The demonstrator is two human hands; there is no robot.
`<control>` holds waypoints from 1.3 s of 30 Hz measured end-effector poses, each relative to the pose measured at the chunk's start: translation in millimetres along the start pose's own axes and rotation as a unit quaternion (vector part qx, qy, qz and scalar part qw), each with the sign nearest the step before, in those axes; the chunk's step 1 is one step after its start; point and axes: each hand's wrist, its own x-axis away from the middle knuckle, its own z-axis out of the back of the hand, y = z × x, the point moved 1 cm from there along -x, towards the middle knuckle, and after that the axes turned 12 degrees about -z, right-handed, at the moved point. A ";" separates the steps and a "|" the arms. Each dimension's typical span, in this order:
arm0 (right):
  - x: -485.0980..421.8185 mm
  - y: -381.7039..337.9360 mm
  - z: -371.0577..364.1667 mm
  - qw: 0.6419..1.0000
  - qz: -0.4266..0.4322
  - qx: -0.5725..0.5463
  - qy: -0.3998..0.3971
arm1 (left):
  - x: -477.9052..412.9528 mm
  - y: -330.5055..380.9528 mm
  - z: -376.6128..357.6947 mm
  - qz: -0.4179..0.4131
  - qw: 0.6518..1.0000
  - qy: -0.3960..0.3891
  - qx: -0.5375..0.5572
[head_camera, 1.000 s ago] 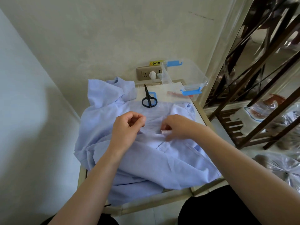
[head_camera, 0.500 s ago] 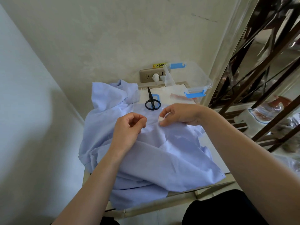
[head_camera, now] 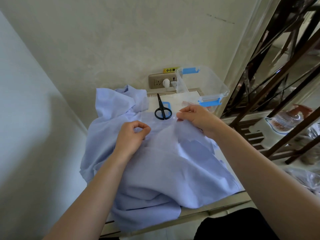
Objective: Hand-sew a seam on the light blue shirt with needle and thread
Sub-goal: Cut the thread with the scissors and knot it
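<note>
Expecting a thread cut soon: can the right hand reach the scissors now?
Probably yes: the scissors lie uncovered beside the right hand, nothing between them, though it must first release the shirt it pinches.

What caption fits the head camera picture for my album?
Right hand holds up a pinch of the light blue shirt; left hand rests curled on it, black scissors beyond.

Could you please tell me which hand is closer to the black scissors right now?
Right. The right hand pinches up the light blue shirt just to the right of the handles of the scissors; the left hand rests on the shirt nearer the person, left of the scissors.
</note>
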 end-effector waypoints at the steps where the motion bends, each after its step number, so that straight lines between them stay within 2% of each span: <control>1: -0.4 -2.1 -1.1 0.999 0.022 -0.013 0.034 | -5.9 -0.4 -0.1 0.010 1.000 0.002 0.009; 4: -7.0 -5.9 -16.6 0.991 0.083 0.019 0.099 | -21.6 0.2 -3.2 0.049 0.998 -0.017 0.029; 8: -26.6 -1.8 -36.3 0.956 0.111 0.199 0.186 | -32.7 1.7 -9.2 0.091 0.994 -0.021 0.059; 13: -36.8 12.5 -37.1 0.921 0.115 0.328 0.174 | -43.2 -4.6 -12.9 0.101 0.994 -0.024 0.040; 17: -43.1 18.5 -32.5 0.911 0.123 0.355 0.172 | -54.3 -12.0 -16.5 0.098 0.994 -0.015 0.040; 22: -52.2 11.9 -35.8 0.903 0.129 0.336 0.235 | -58.4 -21.4 -21.2 0.094 0.995 0.001 0.029; 25: -52.7 6.0 -38.9 0.886 0.138 0.371 0.240 | -62.1 -25.5 -24.6 0.097 0.995 0.006 0.019; 28: -39.9 2.9 -37.2 0.871 0.227 0.358 0.250 | -67.9 -29.4 -28.9 0.088 0.996 0.004 0.012; 30: -25.8 -1.1 -27.6 0.839 0.316 0.323 0.302 | -69.0 -31.4 -31.8 0.080 0.997 0.004 -0.016; 31: -20.6 -3.8 -18.5 0.825 0.333 0.314 0.332 | -68.6 -31.3 -33.1 0.076 0.997 0.010 -0.028; 32: -17.6 -6.8 -7.5 0.822 0.320 0.316 0.349 | -68.0 -31.1 -34.5 0.072 0.997 0.018 -0.035; 36: -20.5 -8.2 31.1 0.833 0.171 0.394 0.348 | -68.7 -29.1 -40.9 0.064 0.996 0.056 -0.034; 39: -20.7 -7.6 39.3 0.850 0.169 0.341 0.364 | -73.5 -28.1 -46.0 0.056 0.995 0.077 -0.029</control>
